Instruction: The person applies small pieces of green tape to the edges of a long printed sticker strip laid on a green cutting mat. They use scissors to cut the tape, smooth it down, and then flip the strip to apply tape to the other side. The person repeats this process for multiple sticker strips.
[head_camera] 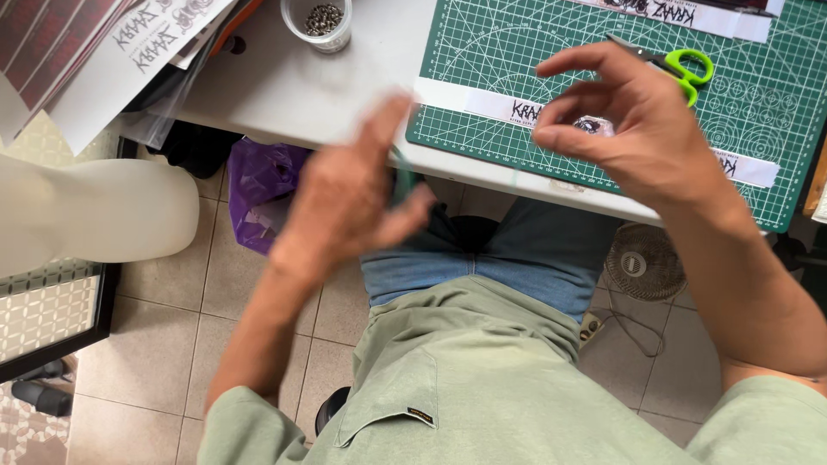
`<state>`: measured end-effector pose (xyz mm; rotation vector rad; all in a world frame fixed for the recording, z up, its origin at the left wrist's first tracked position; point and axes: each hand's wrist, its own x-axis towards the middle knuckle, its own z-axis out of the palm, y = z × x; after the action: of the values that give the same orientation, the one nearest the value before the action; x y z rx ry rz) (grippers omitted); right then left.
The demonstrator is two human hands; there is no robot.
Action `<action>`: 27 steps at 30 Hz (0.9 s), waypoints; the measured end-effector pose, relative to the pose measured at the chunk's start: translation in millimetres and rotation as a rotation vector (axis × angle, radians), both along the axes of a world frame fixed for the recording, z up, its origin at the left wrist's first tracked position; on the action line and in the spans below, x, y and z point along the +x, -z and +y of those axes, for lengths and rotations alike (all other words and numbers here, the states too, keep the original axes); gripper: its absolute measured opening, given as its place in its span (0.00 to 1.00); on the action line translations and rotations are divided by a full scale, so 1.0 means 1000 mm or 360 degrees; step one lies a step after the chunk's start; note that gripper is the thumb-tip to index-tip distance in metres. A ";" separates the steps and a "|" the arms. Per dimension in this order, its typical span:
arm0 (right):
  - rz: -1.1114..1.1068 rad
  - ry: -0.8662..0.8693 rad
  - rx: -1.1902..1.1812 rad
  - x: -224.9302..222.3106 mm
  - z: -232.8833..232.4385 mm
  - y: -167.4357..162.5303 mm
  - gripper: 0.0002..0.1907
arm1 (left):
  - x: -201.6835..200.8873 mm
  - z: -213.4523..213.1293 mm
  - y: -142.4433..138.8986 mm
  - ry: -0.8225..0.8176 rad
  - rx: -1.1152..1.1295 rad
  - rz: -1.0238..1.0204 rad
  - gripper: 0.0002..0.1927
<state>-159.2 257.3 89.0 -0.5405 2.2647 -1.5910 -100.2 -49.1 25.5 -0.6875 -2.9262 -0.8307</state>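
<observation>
your right hand [620, 120] pinches a small clear packet [593, 126] above the green cutting mat [482, 95] on the bench [362, 86]; left hand [349, 202] blurred, loose, grip unclear. scissors [680, 65] and printed strips [491, 105] lie just beside.

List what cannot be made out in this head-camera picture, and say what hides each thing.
- Left hand: motion blur; whatever it holds is unreadable.
- Small shiny item pinched by the right hand: fingers cover most of it.
- Green-handled scissors: blades partly behind the right hand.
- Clear plastic cup of small metal pieces: cut off by the top edge.
</observation>
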 end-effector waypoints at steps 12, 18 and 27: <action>-0.0122 0.0394 0.0135 0.017 0.038 0.017 0.25 | -0.056 -0.050 0.046 0.0187 -0.0310 0.0596 0.58; -0.0197 0.0514 0.0078 0.017 0.054 0.033 0.25 | -0.056 -0.065 0.050 0.0183 -0.0363 0.0801 0.50; 0.0296 0.0487 0.0026 0.031 0.065 0.048 0.14 | -0.028 0.026 0.074 -0.0016 0.0031 0.0838 0.28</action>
<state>-128.4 322.6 41.4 -0.3636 2.6000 -1.7217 -128.0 -23.0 -48.8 -0.7516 -2.4432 -0.5656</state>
